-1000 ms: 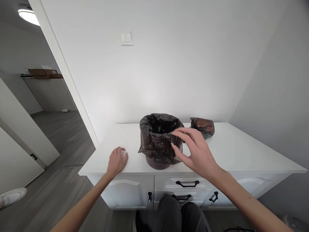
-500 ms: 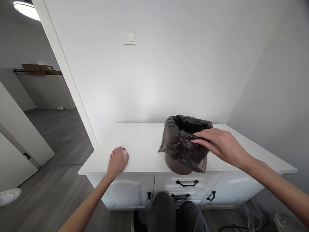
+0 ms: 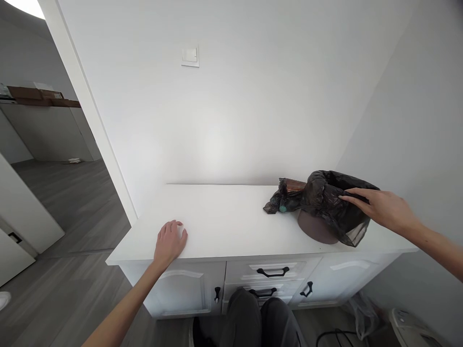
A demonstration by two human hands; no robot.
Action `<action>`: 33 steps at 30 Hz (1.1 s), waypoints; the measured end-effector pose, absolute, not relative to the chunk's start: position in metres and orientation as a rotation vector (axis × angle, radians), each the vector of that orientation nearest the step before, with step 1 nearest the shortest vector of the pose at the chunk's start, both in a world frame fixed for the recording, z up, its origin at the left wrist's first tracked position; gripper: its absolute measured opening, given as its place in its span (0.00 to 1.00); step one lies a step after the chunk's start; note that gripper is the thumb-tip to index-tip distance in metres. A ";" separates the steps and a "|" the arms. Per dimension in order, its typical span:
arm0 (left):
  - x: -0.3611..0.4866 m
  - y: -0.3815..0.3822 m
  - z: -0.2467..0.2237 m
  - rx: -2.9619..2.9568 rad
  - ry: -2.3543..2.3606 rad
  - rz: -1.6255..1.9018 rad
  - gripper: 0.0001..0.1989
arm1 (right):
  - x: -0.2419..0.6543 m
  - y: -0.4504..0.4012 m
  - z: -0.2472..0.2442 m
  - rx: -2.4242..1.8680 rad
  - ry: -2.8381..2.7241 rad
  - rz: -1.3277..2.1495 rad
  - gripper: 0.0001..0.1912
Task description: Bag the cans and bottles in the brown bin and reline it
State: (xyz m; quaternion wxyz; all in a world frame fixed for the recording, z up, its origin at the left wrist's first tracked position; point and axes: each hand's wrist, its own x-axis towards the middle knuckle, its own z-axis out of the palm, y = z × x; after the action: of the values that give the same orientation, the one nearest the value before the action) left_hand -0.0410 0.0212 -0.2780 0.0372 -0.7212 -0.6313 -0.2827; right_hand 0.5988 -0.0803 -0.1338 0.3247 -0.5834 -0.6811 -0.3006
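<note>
Now the bin (image 3: 315, 230) is farther right, seemingly drawn there by right fingers (image 3: 362, 193) pinching its liner (image 3: 320, 195) (left hand (image 3: 169, 243) loose, empty).

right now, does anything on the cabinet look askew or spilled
The black liner looks askew: it hangs crumpled and uneven over the brown bin, a loose corner flaring out below the right hand. I see no spill.
</note>
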 end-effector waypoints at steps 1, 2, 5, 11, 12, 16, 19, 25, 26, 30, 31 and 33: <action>-0.041 0.021 -0.278 -2.212 -1.942 -0.865 0.17 | 0.595 -0.081 -0.134 -1.566 -1.789 -0.813 0.31; -0.041 0.021 -0.278 -2.210 -1.948 -0.863 0.17 | 0.587 -0.082 -0.135 -1.602 -1.791 -0.844 0.31; -0.039 0.020 -0.277 -2.208 -1.961 -0.857 0.17 | 0.545 -0.088 -0.146 -1.523 -1.735 -0.914 0.26; -0.037 0.021 -0.276 -2.231 -1.966 -0.785 0.19 | 0.456 -0.069 -0.240 -1.370 -2.161 -0.344 0.23; -0.037 0.022 -0.276 -2.241 -1.972 -0.755 0.20 | 0.447 -0.060 -0.260 -1.429 -2.154 -0.233 0.25; -0.039 0.027 -0.281 -2.304 -2.003 -0.554 0.28 | 0.425 -0.024 -0.322 -1.793 -2.060 0.124 0.38; -0.039 0.032 -0.286 -2.340 -2.009 -0.363 0.34 | 0.417 -0.006 -0.336 -1.961 -2.039 0.166 0.41; -0.030 0.049 -0.289 -2.338 -1.986 -0.192 0.38 | 0.411 0.013 -0.329 -2.032 -2.093 0.121 0.40; -0.026 0.053 -0.288 -2.339 -1.989 -0.180 0.38 | 0.411 0.016 -0.328 -2.042 -2.090 0.110 0.40; -0.009 0.070 -0.286 -2.314 -2.016 -0.149 0.39 | 0.408 0.023 -0.331 -2.045 -2.075 0.074 0.39; -0.005 0.074 -0.286 -2.309 -2.021 -0.143 0.39 | 0.408 0.024 -0.332 -2.039 -2.072 0.068 0.39; 0.001 0.082 -0.285 -2.305 -2.034 -0.126 0.39 | 0.408 0.024 -0.332 -2.031 -2.066 0.062 0.39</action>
State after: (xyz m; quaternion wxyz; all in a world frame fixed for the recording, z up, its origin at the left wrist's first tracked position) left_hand 0.0015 0.0816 -0.2848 0.0323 -0.7487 -0.6608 -0.0410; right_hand 0.4083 0.0243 -0.3322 0.1215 -0.6958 -0.7076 0.0211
